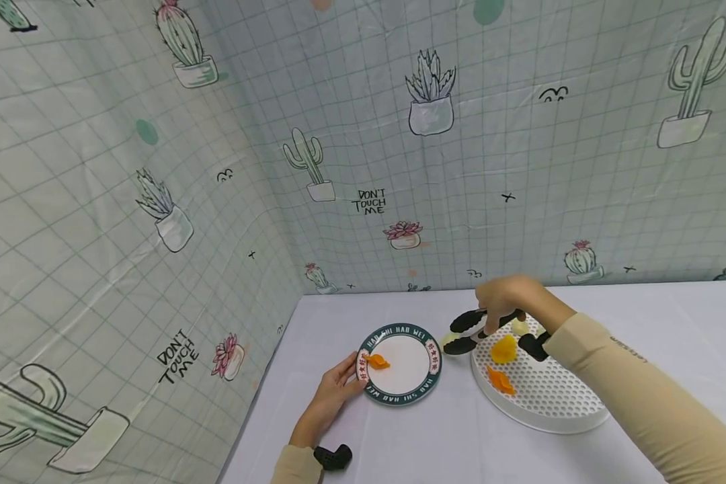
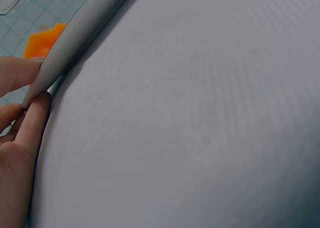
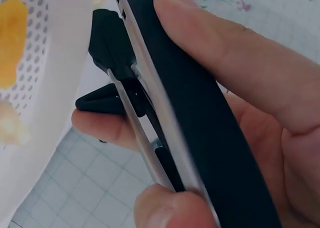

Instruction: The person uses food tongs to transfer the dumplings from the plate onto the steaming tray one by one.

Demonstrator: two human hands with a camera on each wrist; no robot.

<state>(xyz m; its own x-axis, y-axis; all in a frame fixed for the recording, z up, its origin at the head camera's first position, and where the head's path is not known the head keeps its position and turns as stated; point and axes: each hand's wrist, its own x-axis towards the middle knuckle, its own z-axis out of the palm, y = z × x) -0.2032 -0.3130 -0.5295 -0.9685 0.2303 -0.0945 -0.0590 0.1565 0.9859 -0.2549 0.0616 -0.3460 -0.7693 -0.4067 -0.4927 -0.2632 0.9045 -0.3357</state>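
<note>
A white plate with a green lettered rim lies on the table and carries one orange piece. My left hand pinches its near-left rim; in the left wrist view the fingers lie against the plate's edge, with the orange piece beyond. My right hand grips black tongs, whose tips hang between the plate and a white perforated tray around a pale yellow bit. In the right wrist view the fingers wrap the tongs' handle.
In the tray lie a yellow piece, an orange piece and a pale piece. Cactus-print sheets wall the table at the back and left. The table's left edge runs just beside my left forearm.
</note>
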